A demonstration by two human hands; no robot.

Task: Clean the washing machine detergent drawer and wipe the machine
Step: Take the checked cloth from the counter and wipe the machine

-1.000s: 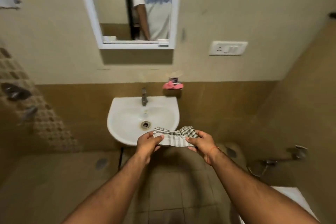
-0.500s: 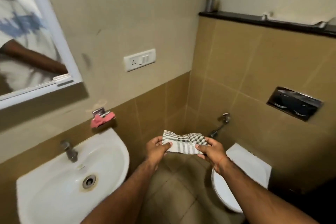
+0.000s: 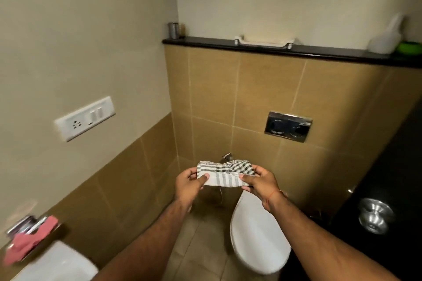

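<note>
The checked cloth [image 3: 225, 173] is stretched between the 2 hands above the toilet [image 3: 258, 244] — left hand [image 3: 188, 181] and right hand [image 3: 258, 181] each pinching an end. Light, limp; best gripped at its edges.

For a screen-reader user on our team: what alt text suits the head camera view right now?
Two bare hands, left hand and right hand, hold a folded checked cloth stretched between them above a closed white toilet. Tan tiled walls surround it, with a chrome flush plate behind.
</note>
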